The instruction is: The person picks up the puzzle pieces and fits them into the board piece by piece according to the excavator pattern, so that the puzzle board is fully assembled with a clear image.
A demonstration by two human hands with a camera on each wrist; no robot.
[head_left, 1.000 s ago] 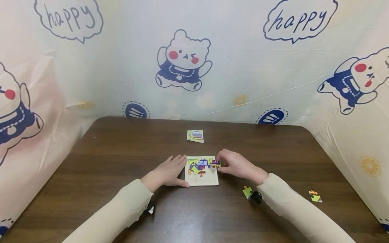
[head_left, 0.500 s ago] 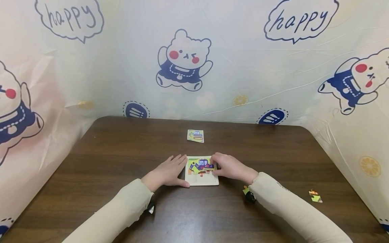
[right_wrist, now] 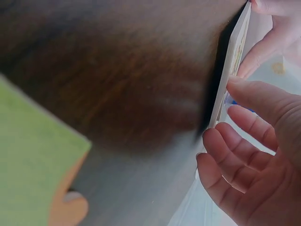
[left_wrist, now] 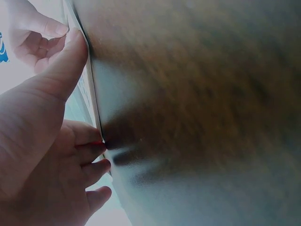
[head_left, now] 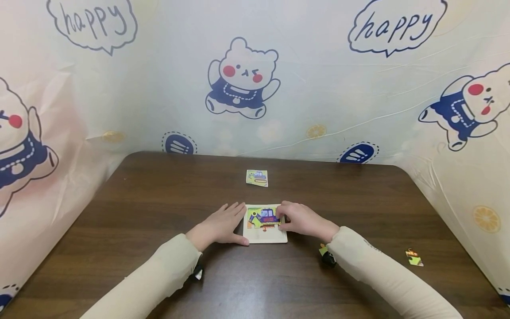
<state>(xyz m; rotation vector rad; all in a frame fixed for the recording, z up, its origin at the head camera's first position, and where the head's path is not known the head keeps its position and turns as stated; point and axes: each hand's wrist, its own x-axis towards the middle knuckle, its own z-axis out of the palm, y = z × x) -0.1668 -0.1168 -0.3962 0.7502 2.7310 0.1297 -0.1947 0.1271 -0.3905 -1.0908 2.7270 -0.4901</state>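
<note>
A white puzzle board (head_left: 264, 238) lies on the table, its upper part filled with pieces forming a blue excavator picture. My left hand (head_left: 221, 225) rests at the board's left side, fingers spread along the edge and thumb at the near left corner. At the right side, my right hand (head_left: 306, 219) pinches a puzzle piece (head_left: 273, 219), set in line with the other pieces; the fingers cover its right end. In the right wrist view, the thumb and curled fingers (right_wrist: 221, 160) meet the board's edge (right_wrist: 229, 66).
A small excavator picture card (head_left: 257, 177) lies behind the board. One loose green puzzle piece (head_left: 322, 248) is partly hidden by the right wrist's camera (head_left: 328, 259). Another loose piece (head_left: 414, 257) lies farther right on the brown table (head_left: 191, 177).
My right hand has moved left with the puzzle piece and brought it down into the picture, level with its neighbours. The left hand has stayed at the board's edge.
</note>
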